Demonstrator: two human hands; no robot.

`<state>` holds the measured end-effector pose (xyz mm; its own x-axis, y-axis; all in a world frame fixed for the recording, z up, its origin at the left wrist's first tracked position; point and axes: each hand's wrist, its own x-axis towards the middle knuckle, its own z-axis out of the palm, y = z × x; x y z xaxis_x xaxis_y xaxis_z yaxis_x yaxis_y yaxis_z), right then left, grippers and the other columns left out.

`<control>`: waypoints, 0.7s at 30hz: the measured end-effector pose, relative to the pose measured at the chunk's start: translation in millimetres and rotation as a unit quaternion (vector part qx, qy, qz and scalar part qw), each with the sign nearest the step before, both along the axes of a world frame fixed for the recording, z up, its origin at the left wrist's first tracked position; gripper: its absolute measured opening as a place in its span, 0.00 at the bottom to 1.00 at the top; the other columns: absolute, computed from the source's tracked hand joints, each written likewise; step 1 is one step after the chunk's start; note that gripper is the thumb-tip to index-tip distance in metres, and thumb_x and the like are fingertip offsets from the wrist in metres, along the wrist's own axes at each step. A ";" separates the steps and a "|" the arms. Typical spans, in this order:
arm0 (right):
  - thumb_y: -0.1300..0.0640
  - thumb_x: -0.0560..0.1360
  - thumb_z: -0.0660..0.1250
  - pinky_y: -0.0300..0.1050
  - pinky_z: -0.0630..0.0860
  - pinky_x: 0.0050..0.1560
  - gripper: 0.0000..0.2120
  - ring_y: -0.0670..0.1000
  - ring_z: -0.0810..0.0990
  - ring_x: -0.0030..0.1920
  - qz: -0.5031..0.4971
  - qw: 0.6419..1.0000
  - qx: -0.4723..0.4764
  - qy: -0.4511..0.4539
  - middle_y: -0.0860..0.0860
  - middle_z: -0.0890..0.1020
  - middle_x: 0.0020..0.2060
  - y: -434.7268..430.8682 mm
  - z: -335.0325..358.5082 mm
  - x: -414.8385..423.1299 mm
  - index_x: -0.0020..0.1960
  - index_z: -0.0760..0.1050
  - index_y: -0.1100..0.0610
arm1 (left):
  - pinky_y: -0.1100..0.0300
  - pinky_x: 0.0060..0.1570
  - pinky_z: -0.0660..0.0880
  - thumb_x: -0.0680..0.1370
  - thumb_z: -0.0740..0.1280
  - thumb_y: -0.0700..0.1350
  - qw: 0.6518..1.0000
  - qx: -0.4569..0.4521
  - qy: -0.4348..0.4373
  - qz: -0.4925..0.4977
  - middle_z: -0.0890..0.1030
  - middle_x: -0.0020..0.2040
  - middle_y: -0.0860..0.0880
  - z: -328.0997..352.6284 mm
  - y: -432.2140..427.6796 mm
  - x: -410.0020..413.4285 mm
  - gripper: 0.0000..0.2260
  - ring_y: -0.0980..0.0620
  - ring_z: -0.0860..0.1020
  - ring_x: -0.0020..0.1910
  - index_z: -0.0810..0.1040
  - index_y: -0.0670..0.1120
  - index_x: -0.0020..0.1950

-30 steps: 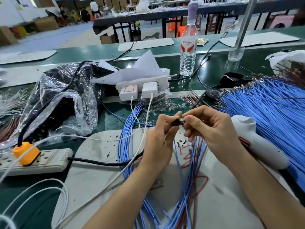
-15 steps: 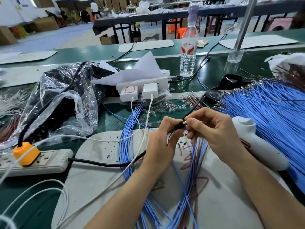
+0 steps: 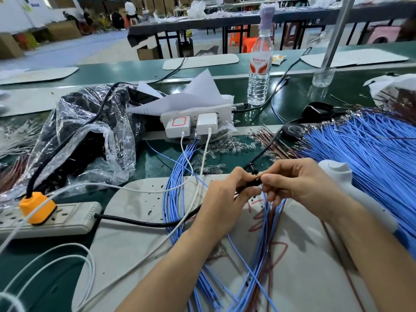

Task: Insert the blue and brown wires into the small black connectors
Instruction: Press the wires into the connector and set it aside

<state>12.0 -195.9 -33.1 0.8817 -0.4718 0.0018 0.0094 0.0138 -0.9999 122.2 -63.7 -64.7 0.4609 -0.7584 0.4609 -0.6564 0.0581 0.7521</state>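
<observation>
My left hand [image 3: 225,199] and my right hand [image 3: 299,185] meet above the white work mat [image 3: 139,233], fingertips together. Between them sits a small black connector [image 3: 255,182], pinched by both hands. Blue and brown wires [image 3: 267,233] hang from under my fingers and trail toward me across the mat. A large fan of loose blue wires [image 3: 371,158] lies at the right. A smaller bundle of brown wires [image 3: 274,145] with metal terminals lies behind my hands. Another bunch of blue wires [image 3: 177,199] runs down the mat to the left of my left hand.
A white power strip [image 3: 74,216] with an orange plug [image 3: 37,207] lies at the left. Two white chargers [image 3: 191,124] sit behind, a crumpled plastic bag [image 3: 85,140] beside them. A water bottle [image 3: 258,70] stands at the back. A white handheld tool [image 3: 344,181] rests right of my hands.
Both hands have stayed together on the connector, dropping slightly toward the mat while the fingers shifted their pinch. The wires below sway a little.
</observation>
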 end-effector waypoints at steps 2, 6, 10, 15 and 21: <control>0.61 0.65 0.71 0.37 0.76 0.27 0.03 0.52 0.80 0.27 0.012 0.999 0.034 0.006 0.60 0.81 0.29 -0.1 0.0 -0.4 0.34 0.82 0.61 | 0.74 0.38 0.70 0.75 0.71 0.39 1.000 -0.002 0.016 -0.006 0.81 0.39 0.56 -2.1 0.5 0.8 0.06 0.71 0.76 0.34 0.77 0.38 0.48; 0.62 0.64 0.70 0.37 0.76 0.28 0.07 0.52 0.80 0.26 0.009 0.999 0.035 0.016 0.60 0.80 0.28 -1.8 -0.3 0.4 0.39 0.80 0.66 | 0.74 0.36 0.70 0.74 0.71 0.38 0.999 0.009 0.043 -0.024 0.80 0.36 0.60 -5.2 -0.5 0.9 0.05 0.68 0.75 0.30 0.76 0.40 0.47; 0.63 0.63 0.70 0.37 0.75 0.26 0.06 0.51 0.78 0.25 0.013 0.999 0.036 0.034 0.59 0.79 0.27 -3.6 4.5 -1.6 0.38 0.79 0.66 | 0.68 0.34 0.72 0.75 0.71 0.41 0.999 -0.009 0.043 -0.021 0.83 0.36 0.54 -5.4 -1.4 -2.6 0.06 0.66 0.74 0.29 0.77 0.41 0.47; 0.63 0.62 0.71 0.37 0.75 0.26 0.05 0.50 0.77 0.24 0.021 0.997 0.055 0.043 0.60 0.79 0.28 -4.7 7.4 -5.4 0.36 0.79 0.65 | 0.66 0.36 0.73 0.75 0.70 0.42 0.999 -0.008 0.044 -0.030 0.83 0.38 0.52 -2.9 -0.7 -3.0 0.07 0.68 0.74 0.31 0.77 0.40 0.47; 0.64 0.64 0.70 0.35 0.75 0.27 0.02 0.49 0.78 0.25 0.036 0.994 0.097 0.045 0.60 0.80 0.29 -4.9 5.9 -4.6 0.34 0.81 0.63 | 0.74 0.40 0.70 0.74 0.72 0.39 0.999 -0.012 0.018 -0.027 0.80 0.38 0.56 -3.0 1.3 -1.0 0.06 0.72 0.74 0.33 0.78 0.39 0.47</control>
<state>7.4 -200.8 -27.2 0.9057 -0.3909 -0.1641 -0.0884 0.2044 -0.9749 121.2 -62.4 -67.7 0.4361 -0.7717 0.4630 -0.6247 0.1108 0.7730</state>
